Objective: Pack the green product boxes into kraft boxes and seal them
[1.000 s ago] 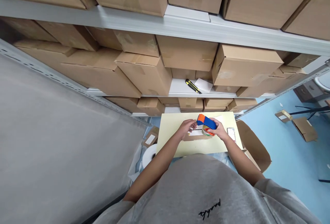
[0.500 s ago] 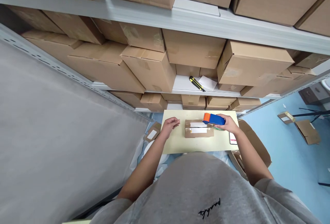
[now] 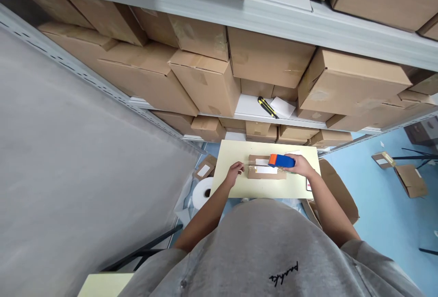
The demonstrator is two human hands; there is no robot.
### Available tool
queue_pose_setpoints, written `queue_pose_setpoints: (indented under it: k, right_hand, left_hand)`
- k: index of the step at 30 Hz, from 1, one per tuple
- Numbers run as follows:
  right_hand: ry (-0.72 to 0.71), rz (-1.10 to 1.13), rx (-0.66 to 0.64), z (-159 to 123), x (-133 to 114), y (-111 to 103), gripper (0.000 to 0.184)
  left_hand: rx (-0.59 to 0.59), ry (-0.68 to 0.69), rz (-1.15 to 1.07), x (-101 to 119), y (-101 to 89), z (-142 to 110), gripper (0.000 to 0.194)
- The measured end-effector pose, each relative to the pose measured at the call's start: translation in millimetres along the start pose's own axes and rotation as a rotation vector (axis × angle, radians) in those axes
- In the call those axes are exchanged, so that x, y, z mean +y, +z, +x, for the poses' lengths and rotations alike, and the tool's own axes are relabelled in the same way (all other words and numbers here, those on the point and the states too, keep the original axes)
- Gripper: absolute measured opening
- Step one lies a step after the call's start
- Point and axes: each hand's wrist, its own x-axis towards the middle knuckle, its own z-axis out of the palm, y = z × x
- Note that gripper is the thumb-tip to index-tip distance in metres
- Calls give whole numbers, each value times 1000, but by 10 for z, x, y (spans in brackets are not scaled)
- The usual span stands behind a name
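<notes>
On the pale yellow table (image 3: 260,190) lies a small cardboard box (image 3: 253,175) with a white label (image 3: 266,169) on its top. My right hand (image 3: 301,165) is wrapped round a blue and orange tape dispenser (image 3: 283,161), held over the right part of the box. Just left of the box, my left hand (image 3: 234,174) has its fingertips pinched together. A faint clear strip of packing tape (image 3: 253,165) runs from those fingertips across the box to the dispenser. The dispenser hides part of the box's top and right side.
A phone (image 3: 309,184) lies partly hidden under my right wrist. Shelves ahead hold several cardboard boxes (image 3: 205,82), a yellow-black utility knife (image 3: 267,107) and white paper (image 3: 283,107). A white roll (image 3: 199,194) stands low left; an open carton (image 3: 337,192) is at right.
My left hand moved left from the dispenser, then slightly back towards the box. The dispenser shifted right and now lies over the box, with tape stretched between it and my left hand.
</notes>
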Motion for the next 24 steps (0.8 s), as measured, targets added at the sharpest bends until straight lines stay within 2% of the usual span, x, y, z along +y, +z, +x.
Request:
queue_pose_setpoints:
  k: [8,13,18,20,22,23,24]
  right_hand:
    - [15,-98,-58,144,-41,86,54]
    - [72,-104,-95,154,-53,123,55]
    - [88,-105,-99,158,16,148,56]
    - [82,-97,-91,160,62,154,56]
    - [71,-82,-77,162,107,158,56]
    - [62,-74,-74,163,127,159,55]
    - [51,-68,-75,166,147,158,55]
  left_hand:
    - [19,-131,119,-182,203,136,46]
    - [40,-179,277,-259,300,164,43]
    - [180,-175,457,-248,374,205,29]
    - [302,-122,537,-204,413,199,48]
    - [388,47,667,-133,450,173,68]
    - [376,176,747,-91,467,157,73]
    - [311,319,828,-49,486,141,75]
